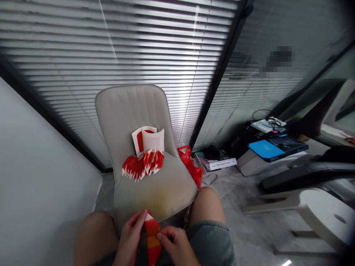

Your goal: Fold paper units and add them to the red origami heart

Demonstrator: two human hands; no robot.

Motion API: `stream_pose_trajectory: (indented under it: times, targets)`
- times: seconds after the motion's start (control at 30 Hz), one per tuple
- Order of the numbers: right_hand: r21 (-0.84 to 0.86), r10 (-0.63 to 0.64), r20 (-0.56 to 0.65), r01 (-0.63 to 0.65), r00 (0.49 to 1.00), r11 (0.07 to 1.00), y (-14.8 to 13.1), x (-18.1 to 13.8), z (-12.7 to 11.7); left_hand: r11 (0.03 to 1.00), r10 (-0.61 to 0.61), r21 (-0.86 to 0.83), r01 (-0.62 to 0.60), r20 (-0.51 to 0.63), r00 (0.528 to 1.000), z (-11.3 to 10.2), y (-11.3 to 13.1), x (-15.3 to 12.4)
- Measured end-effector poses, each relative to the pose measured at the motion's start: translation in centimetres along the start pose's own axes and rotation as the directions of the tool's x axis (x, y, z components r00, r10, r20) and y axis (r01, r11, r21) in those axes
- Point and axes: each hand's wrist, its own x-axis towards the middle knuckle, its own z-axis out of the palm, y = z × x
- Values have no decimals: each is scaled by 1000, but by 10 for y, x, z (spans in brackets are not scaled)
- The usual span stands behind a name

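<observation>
Between my hands is a folded piece of red and orange paper (153,241), narrow and hanging down over my lap. My left hand (132,233) pinches its upper end, where a white edge shows. My right hand (175,242) grips its right side, thumb on the front. Ahead, on the seat of a grey padded chair (133,107), stands a fanned row of folded red and white paper pieces (142,165). Behind them, against the backrest, lean curved white sheets (153,140) with red on their inner side.
A red plastic bag (191,166) lies beside the chair. Further right are a white box (222,163), a blue folder-like item (266,149) on a pale box, and a white plastic stool (324,214). Blinds and glass panels stand behind; a white wall is at left.
</observation>
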Motion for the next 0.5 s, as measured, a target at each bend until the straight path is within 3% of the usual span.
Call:
stream_pose_trajectory:
  times: [0.17, 0.4, 0.5]
  targets:
    - [23, -7, -7, 8, 1000, 1000, 5, -3, -3, 989, 70, 130, -73, 26, 997, 5, 8, 1]
    - [45, 35, -1, -35, 999, 998, 5, -9, 0, 993, 64, 98, -65, 14, 998, 1, -1, 2]
    - [14, 39, 16, -39, 999, 999, 1, -8, -4, 986, 56, 156, -65, 64, 996, -4, -3, 7]
